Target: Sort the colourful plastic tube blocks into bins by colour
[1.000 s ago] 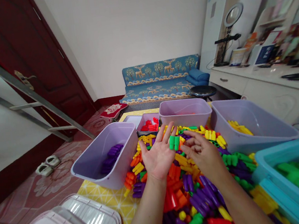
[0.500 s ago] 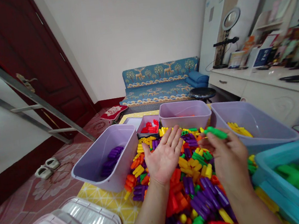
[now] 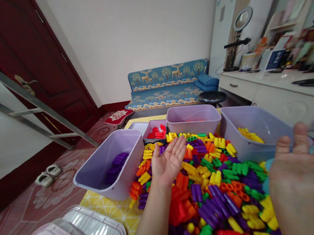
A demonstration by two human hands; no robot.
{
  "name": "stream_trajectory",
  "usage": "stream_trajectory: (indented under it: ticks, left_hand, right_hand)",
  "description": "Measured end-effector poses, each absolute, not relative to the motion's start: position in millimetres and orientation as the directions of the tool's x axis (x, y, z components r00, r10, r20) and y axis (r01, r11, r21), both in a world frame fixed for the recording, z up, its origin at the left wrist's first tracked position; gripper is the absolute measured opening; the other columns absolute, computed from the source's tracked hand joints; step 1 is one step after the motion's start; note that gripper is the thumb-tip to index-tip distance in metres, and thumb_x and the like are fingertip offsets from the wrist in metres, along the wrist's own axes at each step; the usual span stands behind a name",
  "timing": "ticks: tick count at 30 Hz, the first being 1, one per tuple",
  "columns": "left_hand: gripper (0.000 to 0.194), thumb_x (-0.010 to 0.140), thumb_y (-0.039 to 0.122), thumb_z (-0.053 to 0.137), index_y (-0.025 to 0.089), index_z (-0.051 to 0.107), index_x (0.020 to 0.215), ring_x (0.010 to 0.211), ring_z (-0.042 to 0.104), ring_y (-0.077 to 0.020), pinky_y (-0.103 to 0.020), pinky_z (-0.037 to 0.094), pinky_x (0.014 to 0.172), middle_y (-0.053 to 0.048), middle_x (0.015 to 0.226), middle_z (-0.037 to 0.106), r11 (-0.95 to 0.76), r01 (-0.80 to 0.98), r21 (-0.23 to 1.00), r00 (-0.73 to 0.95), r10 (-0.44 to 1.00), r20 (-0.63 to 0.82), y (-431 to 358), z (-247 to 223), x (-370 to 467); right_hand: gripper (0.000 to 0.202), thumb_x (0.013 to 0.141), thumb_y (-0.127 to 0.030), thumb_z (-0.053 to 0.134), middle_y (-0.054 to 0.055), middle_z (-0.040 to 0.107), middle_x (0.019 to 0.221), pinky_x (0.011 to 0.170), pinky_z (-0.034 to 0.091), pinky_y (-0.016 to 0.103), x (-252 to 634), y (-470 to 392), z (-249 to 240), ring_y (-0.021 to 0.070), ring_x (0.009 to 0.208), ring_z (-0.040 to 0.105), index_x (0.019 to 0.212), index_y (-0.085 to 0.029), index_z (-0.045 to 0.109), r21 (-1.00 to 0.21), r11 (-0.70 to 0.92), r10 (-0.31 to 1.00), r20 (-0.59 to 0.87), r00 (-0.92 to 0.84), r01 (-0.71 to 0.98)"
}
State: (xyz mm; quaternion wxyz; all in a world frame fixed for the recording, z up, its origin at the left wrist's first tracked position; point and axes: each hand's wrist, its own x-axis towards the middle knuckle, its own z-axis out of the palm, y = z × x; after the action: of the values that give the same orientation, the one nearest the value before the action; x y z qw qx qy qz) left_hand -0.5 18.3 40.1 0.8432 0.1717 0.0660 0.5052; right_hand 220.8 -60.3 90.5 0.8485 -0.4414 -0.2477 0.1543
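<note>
In a room with a blue deer-patterned sofa point(image 3: 169, 82) against a white wall point(image 3: 144, 26), a yellow tablecloth point(image 3: 132, 220) lies under a heap of red, orange, yellow, green and purple plastic pieces point(image 3: 215, 198), with lilac bins point(image 3: 132, 177) around it. The person's left hand point(image 3: 169, 162) is palm up over the plastic pieces, fingers extended close together. The right hand point(image 3: 311, 175), large in the foreground, faces palm up with fingers spread, mostly hiding a turquoise bin point(image 3: 266, 187).

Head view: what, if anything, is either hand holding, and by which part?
Nothing visible is held: the left hand and right hand are both open, palms showing.
</note>
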Motion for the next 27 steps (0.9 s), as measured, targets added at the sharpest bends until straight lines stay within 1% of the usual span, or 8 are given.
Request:
stream_trajectory:
  ticks: [4, 7, 10, 12, 16, 18, 21, 27]
  left_hand:
    - [0.056, 0.089, 0.041, 0.045, 0.003, 0.045, 0.13, 0.116, 0.056, -0.0254, -0.033, 0.043, 0.099, -0.023, 0.131, 0.052, 0.406, -0.631, 0.661, 0.446, 0.887, -0.119, 22, 39, -2]
    - [0.046, 0.084, 0.039, 0.056, 0.01, 0.057, 0.119, 0.106, 0.061, -0.0248, -0.035, 0.047, 0.093, -0.017, 0.121, 0.061, 0.207, -0.38, 0.901, 0.327, 0.942, -0.078, 19, 43, -4]
    - [0.044, 0.078, 0.039, 0.063, 0.013, 0.062, 0.113, 0.103, 0.062, -0.0248, -0.035, 0.049, 0.088, -0.013, 0.114, 0.066, -0.009, 0.015, 1.0, 0.363, 0.932, 0.003, 12, 46, -8]
    - [0.045, 0.074, 0.038, 0.066, 0.016, 0.064, 0.112, 0.103, 0.061, -0.0253, -0.035, 0.049, 0.087, -0.011, 0.113, 0.066, -0.175, 0.274, 0.946, 0.426, 0.904, 0.044, 7, 47, -11]
    - [0.048, 0.066, 0.034, 0.07, 0.022, 0.066, 0.112, 0.102, 0.061, -0.0295, -0.039, 0.047, 0.088, -0.01, 0.111, 0.066, -0.375, 0.683, 0.626, 0.437, 0.897, 0.061, -4, 47, -9]
    - [0.047, 0.066, 0.029, 0.067, 0.023, 0.066, 0.113, 0.098, 0.062, -0.0287, -0.037, 0.048, 0.086, -0.009, 0.11, 0.065, -0.392, 0.773, 0.499, 0.423, 0.904, 0.056, -8, 48, -5]
    - [0.051, 0.066, 0.027, 0.064, 0.026, 0.062, 0.117, 0.095, 0.063, -0.0262, -0.033, 0.049, 0.083, -0.009, 0.11, 0.064, -0.416, 0.806, 0.42, 0.445, 0.895, 0.033, -11, 47, 2]
    - [0.055, 0.066, 0.028, 0.063, 0.024, 0.058, 0.121, 0.1, 0.061, -0.0268, -0.034, 0.048, 0.087, -0.009, 0.114, 0.063, -0.436, 0.767, 0.47, 0.462, 0.884, 0.065, -7, 41, 3]
  right_hand:
    - [0.026, 0.083, -0.05, 0.044, -0.007, 0.043, 0.142, 0.099, 0.034, 0.05, 219, -54, 87, 0.0223, 0.125, 0.047, 0.1, -0.041, 0.06, -0.635, 0.764, 0.375, 0.287, 0.882, -0.118]
    - [0.02, 0.081, -0.04, 0.05, 0.004, 0.066, 0.109, 0.089, 0.044, 0.044, 214, -42, 83, 0.0217, 0.097, 0.064, 0.089, -0.029, 0.064, -0.732, 0.672, 0.439, 0.272, 0.856, -0.112]
    - [0.022, 0.077, -0.04, 0.057, 0.004, 0.068, 0.077, 0.069, 0.049, 0.035, 212, -30, 76, 0.0182, 0.067, 0.063, 0.085, -0.022, 0.065, -0.9, 0.43, 0.646, 0.357, 0.675, 0.065]
    - [0.026, 0.073, -0.043, 0.062, 0.003, 0.069, 0.073, 0.061, 0.046, 0.031, 214, -26, 67, 0.0177, 0.061, 0.062, 0.087, -0.022, 0.067, -0.909, 0.22, 0.837, 0.362, 0.409, 0.355]
    - [0.018, 0.059, -0.038, 0.073, 0.002, 0.069, 0.065, 0.052, 0.037, 0.028, 218, -27, 46, 0.0202, 0.059, 0.062, 0.073, -0.027, 0.071, -0.517, 0.009, 0.995, 0.085, 0.042, 0.856]
    - [0.024, 0.057, -0.039, 0.074, 0.003, 0.071, 0.072, 0.054, 0.038, 0.029, 214, -28, 39, 0.0238, 0.066, 0.065, 0.079, -0.027, 0.072, -0.387, 0.002, 0.999, -0.034, -0.016, 0.922]
    - [0.045, 0.06, -0.038, 0.072, 0.007, 0.073, 0.089, 0.064, 0.043, 0.033, 198, -27, 31, 0.0293, 0.083, 0.066, 0.103, -0.027, 0.069, -0.357, 0.058, 0.99, -0.099, -0.099, 0.932]
    - [0.057, 0.065, -0.013, 0.056, 0.012, 0.068, 0.108, 0.084, 0.045, 0.037, 166, -17, 18, 0.0273, 0.098, 0.063, 0.123, -0.018, 0.057, -0.593, 0.159, 0.986, 0.052, -0.16, 0.789]
